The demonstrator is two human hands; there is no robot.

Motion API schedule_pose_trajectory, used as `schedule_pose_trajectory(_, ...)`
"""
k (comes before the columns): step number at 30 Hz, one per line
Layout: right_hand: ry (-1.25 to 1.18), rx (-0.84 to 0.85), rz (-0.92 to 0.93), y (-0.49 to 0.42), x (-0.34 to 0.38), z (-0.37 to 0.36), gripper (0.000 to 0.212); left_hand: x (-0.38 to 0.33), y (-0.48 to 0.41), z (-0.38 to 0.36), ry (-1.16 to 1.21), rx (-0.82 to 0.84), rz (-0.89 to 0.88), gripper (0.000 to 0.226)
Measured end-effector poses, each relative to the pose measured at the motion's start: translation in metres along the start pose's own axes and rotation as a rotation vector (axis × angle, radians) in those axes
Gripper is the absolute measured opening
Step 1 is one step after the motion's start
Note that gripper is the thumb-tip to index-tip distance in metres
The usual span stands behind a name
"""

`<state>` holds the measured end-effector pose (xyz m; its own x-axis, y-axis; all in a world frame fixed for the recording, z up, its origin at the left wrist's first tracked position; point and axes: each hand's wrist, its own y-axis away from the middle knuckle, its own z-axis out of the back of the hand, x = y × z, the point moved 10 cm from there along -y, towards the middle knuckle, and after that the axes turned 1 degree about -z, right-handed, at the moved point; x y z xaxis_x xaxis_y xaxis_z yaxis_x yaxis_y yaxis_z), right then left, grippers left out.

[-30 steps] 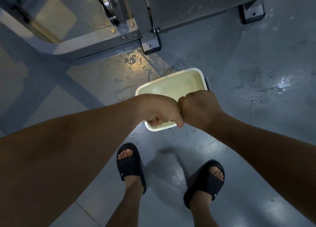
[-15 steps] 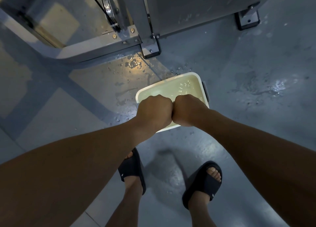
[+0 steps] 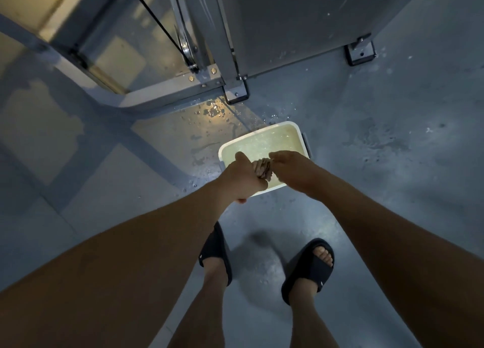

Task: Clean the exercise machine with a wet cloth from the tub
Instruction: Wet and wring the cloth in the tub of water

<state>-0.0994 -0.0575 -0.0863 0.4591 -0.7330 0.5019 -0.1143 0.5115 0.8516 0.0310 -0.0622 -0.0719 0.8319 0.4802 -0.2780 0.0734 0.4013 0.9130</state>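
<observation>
1. A twisted, brownish wet cloth [image 3: 262, 168] hangs in the air between 2 bare hands, over the near part of a white rectangular plastic tub [image 3: 262, 132].
2. The left hand [image 3: 242, 176] is balled into a fist round the left end of the cloth, back of the hand up and fingers curled tightly under it.
3. The right hand [image 3: 292, 169] closes on the right end. Its fingertips are tucked out of view, so I cannot tell exactly how they wrap.
4. The 2 hands sit close together, and only a short roll of wrung cloth shows between them.
5. The tub rests on the grey painted floor [image 3: 379, 177] and holds cloudy, yellowish water. A dark handle shows on its right side.
6. Far from the tub stands the grey metal exercise machine [image 3: 288, 28], with a flat panel on the right and a steel frame on the left.
7. A thin black cable [image 3: 157, 20] runs down to a metal pulley wheel [image 3: 186, 47] inside the frame.
8. 2 black bracket feet, one [image 3: 235, 94] nearer the tub and one [image 3: 360, 53] far right, hold the machine on the floor.
9. Water drops [image 3: 214, 111] glint on the floor between the nearer bracket and the tub.
10. Near the tub, 2 feet stand in black slide sandals, the left sandal [image 3: 216, 253] partly behind the left forearm and the right sandal [image 3: 310, 267] in full view.
</observation>
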Motion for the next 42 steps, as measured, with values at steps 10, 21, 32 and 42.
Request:
schedule_pose_trajectory(10, -0.566, -0.017, 0.165, 0.208, 0.093, 0.067, 0.014, -0.089, 0.224, 0.055, 0.544, -0.064, -0.183, 0.037)
schedule_pose_trajectory(21, -0.431, -0.163, 0.357, 0.443, 0.215, 0.135, 0.036, -0.159, 0.461, 0.123, 1.248, -0.328, -0.334, 0.034)
schedule_pose_trajectory(32, -0.381, -0.372, 0.605, 0.559, 0.299, 0.199, 0.025, -0.192, 0.588, 0.178, 1.289, -0.458, -0.488, 0.013)
schedule_pose_trajectory(42, -0.592, -0.292, 0.609, 0.582, 0.365, 0.213, 0.025, -0.219, 0.604, 0.245, 1.230, -0.316, -0.657, 0.032)
